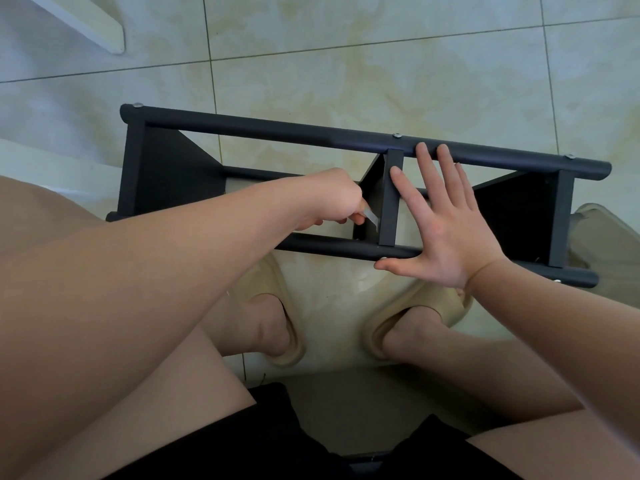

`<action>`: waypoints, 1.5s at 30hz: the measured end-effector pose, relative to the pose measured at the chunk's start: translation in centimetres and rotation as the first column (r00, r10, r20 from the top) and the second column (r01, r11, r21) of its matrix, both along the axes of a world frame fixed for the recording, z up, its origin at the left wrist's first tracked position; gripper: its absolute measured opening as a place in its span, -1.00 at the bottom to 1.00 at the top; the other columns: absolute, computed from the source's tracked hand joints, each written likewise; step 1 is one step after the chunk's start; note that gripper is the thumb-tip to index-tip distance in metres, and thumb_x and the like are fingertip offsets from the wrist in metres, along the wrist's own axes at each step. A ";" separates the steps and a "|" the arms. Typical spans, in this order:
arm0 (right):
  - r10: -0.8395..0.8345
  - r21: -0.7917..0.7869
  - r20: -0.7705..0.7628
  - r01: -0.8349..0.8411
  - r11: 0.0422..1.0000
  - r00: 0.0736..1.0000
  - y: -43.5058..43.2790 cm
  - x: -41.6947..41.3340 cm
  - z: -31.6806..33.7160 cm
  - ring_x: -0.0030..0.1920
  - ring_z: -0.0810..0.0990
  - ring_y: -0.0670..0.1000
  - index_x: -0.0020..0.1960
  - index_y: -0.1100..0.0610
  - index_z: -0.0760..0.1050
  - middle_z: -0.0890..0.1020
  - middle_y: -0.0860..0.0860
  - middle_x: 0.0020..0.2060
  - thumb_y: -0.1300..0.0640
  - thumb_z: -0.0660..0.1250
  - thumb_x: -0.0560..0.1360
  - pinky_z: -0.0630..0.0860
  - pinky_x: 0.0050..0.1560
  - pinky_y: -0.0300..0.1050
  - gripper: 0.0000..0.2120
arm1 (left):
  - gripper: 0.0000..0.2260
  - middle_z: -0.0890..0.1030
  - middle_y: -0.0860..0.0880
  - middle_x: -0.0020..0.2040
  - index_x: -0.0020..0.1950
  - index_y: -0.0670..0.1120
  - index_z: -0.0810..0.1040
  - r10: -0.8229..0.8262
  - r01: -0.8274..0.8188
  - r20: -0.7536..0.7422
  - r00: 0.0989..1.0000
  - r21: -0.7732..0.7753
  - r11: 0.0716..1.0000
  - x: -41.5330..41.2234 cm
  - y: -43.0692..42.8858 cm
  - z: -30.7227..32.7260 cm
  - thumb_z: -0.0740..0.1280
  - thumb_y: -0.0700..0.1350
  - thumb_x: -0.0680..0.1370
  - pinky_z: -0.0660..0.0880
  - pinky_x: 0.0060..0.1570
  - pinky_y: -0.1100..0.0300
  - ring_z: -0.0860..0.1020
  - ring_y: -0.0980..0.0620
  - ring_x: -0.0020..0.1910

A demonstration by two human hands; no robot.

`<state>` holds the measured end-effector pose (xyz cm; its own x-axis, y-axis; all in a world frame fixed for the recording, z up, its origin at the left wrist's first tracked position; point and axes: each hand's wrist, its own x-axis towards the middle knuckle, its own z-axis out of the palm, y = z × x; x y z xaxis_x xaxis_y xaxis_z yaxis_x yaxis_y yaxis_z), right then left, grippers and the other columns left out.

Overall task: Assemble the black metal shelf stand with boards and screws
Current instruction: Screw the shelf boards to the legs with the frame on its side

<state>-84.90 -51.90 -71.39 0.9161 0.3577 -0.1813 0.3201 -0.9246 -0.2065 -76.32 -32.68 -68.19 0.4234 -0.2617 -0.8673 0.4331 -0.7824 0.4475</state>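
The black metal shelf stand (pixel 277 131) lies on its side on the tiled floor, with black boards fixed between its round tubes. Silver screw heads (pixel 396 135) show on the far tube. My left hand (pixel 332 199) is curled around a small silver tool (pixel 371 216), whose tip points at the middle crossbar (pixel 391 199). My right hand (pixel 446 223) lies flat with spread fingers over the frame, fingertips on the far tube and thumb on the near tube (pixel 329 245).
My feet in beige slippers (pixel 280 306) stand just in front of the stand. A white board edge (pixel 86 22) lies at the top left. Another beige object (pixel 609 244) sits at the right, behind the stand's end.
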 end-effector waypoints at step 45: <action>0.000 0.021 0.010 0.000 1.000 1.000 -0.1 0.0 -0.3 0.61 -0.16 0.32 0.66 0.07 -0.02 -0.08 0.21 0.63 -0.63 0.06 0.36 -0.11 0.57 0.27 0.11 | -0.93 0.67 -0.01 -0.05 -0.05 -0.01 0.60 0.274 -0.261 0.114 0.955 -0.111 0.959 0.1 -0.3 0.1 0.34 -0.12 0.60 0.43 -0.36 0.32 0.60 0.11 -0.20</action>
